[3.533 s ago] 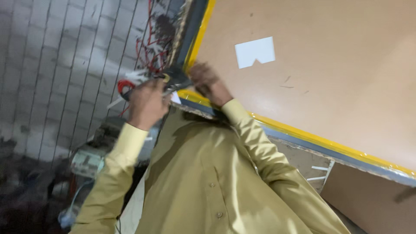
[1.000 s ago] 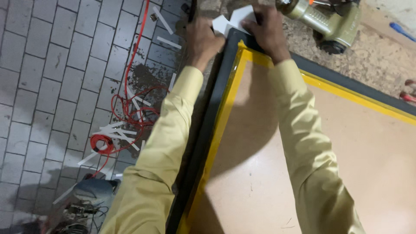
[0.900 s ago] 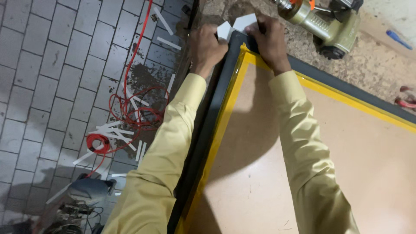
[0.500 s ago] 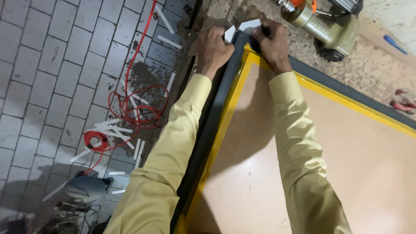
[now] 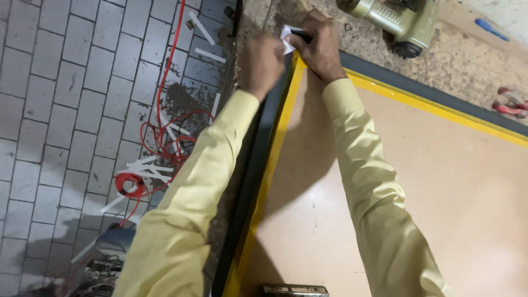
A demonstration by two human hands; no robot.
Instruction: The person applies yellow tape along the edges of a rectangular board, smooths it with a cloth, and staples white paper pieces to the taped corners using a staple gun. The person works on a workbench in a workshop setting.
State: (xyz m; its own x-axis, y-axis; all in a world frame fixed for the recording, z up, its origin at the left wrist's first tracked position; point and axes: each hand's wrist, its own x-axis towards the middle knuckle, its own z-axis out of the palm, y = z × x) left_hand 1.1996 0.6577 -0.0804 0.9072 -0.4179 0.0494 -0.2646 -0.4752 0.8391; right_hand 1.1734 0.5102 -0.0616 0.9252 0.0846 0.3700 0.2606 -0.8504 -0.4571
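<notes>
While we look down, we see the large tan board with dark grey frame and yellow inner strip (image 5: 440,181) on the speckled stone bench (image 5: 467,71). At its corner our left hand (image 5: 263,61) is curled, blurred, touching the small white paper piece (image 5: 287,39). Our right hand (image 5: 322,49) closes on this paper too.

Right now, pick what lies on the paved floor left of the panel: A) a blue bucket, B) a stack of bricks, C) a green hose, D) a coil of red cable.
D: a red cable loops over the grey pavers among white strips, left of the panel whose corner both hands, left and right, press.
</notes>
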